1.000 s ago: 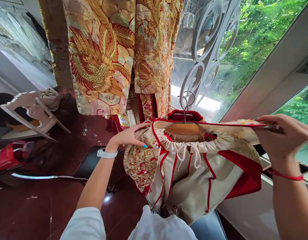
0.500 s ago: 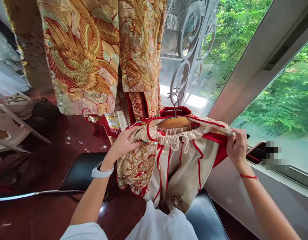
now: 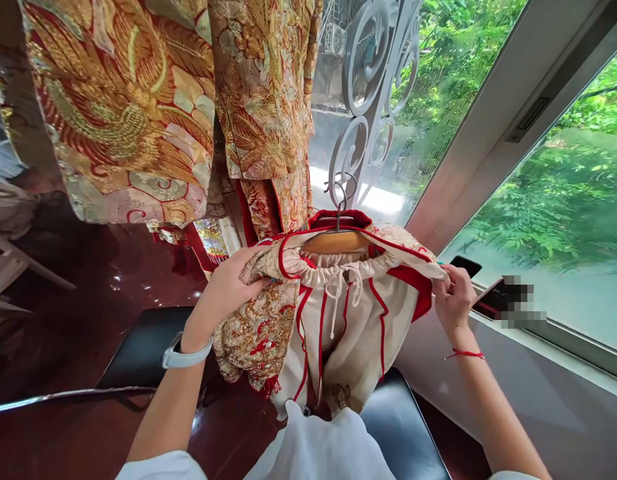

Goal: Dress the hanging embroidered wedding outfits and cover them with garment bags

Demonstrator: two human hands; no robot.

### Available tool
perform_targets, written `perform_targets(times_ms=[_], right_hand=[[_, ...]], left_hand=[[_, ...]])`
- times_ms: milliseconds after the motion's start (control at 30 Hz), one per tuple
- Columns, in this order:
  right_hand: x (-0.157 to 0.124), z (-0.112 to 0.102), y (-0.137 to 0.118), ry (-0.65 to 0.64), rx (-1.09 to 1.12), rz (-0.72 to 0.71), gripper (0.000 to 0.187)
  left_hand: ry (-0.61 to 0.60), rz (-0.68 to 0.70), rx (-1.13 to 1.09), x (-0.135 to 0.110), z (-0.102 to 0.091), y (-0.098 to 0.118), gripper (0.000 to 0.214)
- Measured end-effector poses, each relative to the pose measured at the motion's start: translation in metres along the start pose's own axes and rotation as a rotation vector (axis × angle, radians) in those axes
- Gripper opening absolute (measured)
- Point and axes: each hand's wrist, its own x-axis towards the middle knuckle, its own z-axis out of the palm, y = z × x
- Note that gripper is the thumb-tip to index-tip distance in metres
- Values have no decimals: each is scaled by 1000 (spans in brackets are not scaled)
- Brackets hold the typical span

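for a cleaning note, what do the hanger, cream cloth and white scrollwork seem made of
Hanger: probably wood, smooth, tan, with a dark metal hook.
Cream cloth: perhaps satin, given its soft sheen and gathers.
White scrollwork: likely smooth painted metal, from its curling bars.

Daylight is pouring at me through the windows [image 3: 543, 220] on my right, and the foliage [image 3: 453, 60] outside is glowing vivid green. A strip of white glare is burning out beyond the glass, behind the scrolled grille [image 3: 357, 80]. Soft shadows are pooling in the cream folds of the garment [image 3: 358, 320], while its sequins are glittering near my left hand [image 3: 225, 297]. The floor [image 3: 138, 267] is lying dim, with small highlights glinting off it. The wide lens is stretching my forearms toward the edges. Pale furniture [image 3: 8, 265] at far left is looking smeared, and coarse pixels are masking part of the phone [image 3: 492, 301].
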Motion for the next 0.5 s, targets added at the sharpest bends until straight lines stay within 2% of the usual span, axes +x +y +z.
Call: perform_targets(times_ms=[67, 133, 200, 300, 433, 500], right_hand=[[-5, 8, -5, -63, 90, 143, 26], [-11, 10, -8, -90, 139, 179, 30], [-18, 9, -8, -109, 158, 209, 34], [-33, 11, -2, -184, 167, 309, 45], [-48, 17, 4, -190, 188, 369, 48], [-51, 15, 8, -118, 163, 366, 46]], left_hand=[[164, 72, 125, -5, 3, 8, 56], [316, 169, 231, -13, 13, 22, 55], [352, 319, 279, -20, 32, 40, 51], [212, 643, 320, -17, 81, 78, 41], [-92, 1003, 406, 20, 159, 141, 43], [-129, 1050, 424, 42, 190, 166, 44]])
